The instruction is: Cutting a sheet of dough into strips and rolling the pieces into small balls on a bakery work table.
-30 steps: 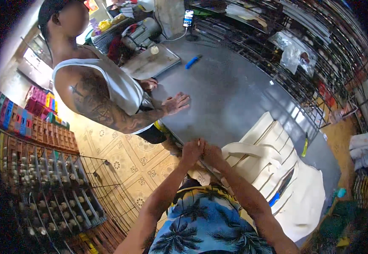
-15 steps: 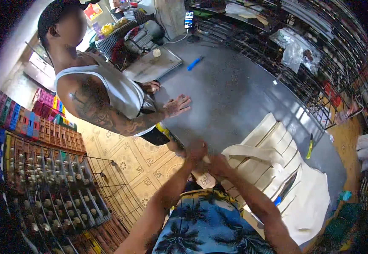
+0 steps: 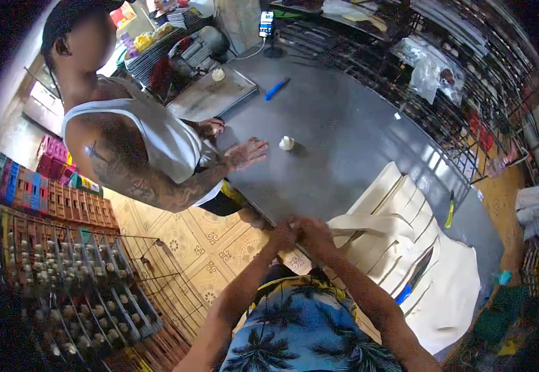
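Observation:
My left hand (image 3: pixel 280 234) and my right hand (image 3: pixel 314 235) are closed and close together at the near edge of the grey metal table (image 3: pixel 331 118); what they hold, if anything, is hidden. Beside my right hand lies pale dough (image 3: pixel 431 297), cut into strips, one strip lifted and curving toward my hand, with a blue-handled knife (image 3: pixel 403 294) on it. A small white shaped dough piece (image 3: pixel 286 143) sits on the table ahead, just right of the co-worker's spread hand (image 3: pixel 248 155).
A co-worker (image 3: pixel 127 142) in a white vest stands at left. A tray (image 3: pixel 201 99), blue tool (image 3: pixel 276 88), phone on a stand (image 3: pixel 266 25) and yellow cutter (image 3: pixel 450 211) are on the table. Metal racks (image 3: pixel 480 118) are at right; stacked crates (image 3: pixel 52 198) and racked pieces (image 3: pixel 77 291) at left.
A small white piece now sits on the table where there was none. My hands have moved slightly down, still close together. The view has shifted a little.

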The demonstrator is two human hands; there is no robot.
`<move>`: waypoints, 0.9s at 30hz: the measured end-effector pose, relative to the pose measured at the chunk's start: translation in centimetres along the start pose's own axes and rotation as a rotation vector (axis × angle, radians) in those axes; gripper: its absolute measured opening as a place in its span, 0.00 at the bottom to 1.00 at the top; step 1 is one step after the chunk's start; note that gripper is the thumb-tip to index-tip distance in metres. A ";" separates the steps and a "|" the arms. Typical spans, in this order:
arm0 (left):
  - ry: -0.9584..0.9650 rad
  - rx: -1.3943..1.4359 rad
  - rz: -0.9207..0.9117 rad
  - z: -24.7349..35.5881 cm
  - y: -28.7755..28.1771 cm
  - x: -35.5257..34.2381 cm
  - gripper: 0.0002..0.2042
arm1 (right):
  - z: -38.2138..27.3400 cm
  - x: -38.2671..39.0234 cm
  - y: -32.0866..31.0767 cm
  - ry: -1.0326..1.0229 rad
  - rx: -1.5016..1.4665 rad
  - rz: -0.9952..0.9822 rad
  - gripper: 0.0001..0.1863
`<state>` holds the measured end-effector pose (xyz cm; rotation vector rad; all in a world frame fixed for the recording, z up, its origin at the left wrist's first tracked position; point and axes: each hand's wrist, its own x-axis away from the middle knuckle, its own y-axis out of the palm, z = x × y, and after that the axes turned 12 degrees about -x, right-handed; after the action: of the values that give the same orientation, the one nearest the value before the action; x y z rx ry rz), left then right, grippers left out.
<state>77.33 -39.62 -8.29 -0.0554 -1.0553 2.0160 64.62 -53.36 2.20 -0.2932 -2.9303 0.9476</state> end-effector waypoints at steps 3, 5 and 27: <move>-0.070 0.073 0.141 2.1 0.7 2.7 0.19 | -0.2 1.0 0.0 -0.191 0.252 0.077 0.18; 0.070 -0.074 0.361 3.9 -0.2 3.7 0.17 | 0.5 0.5 0.9 -0.140 0.014 0.087 0.20; 0.317 -0.067 0.560 6.0 -8.3 -3.8 0.37 | 0.2 -4.1 -3.4 0.210 -0.270 0.195 0.26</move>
<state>82.92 -43.75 0.20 -0.7543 -0.9681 2.3536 68.06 -56.97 4.11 -0.6568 -2.8656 0.4964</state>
